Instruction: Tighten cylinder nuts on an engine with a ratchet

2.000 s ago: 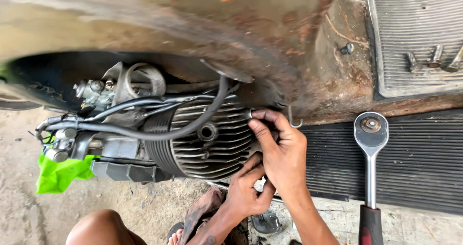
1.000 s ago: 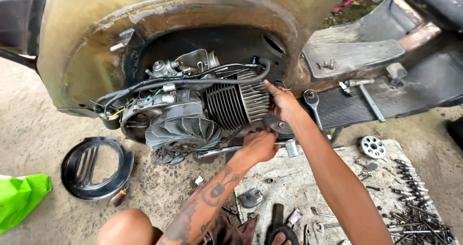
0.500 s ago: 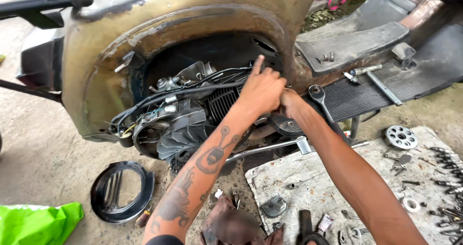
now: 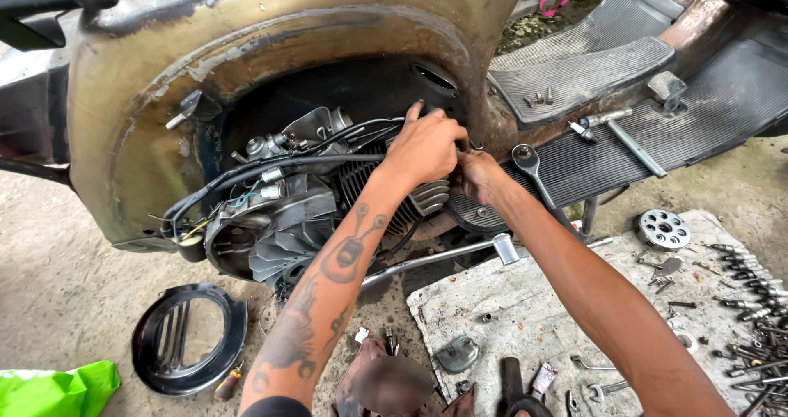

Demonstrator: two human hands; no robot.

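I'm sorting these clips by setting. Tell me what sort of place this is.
Probably an informal outdoor scooter repair spot. A worn scooter body sits with its engine exposed, both hands at the cylinder, and sockets and spanners are spread over a slab on bare concrete ground.

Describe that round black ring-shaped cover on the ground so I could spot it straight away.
Start at the rusty scooter body with its exposed engine. Drop to the concrete below the engine's left side: the black round cover lies flat there, right of a green bag. Unlike the small tools around, it is a wide ring with slotted bars inside.
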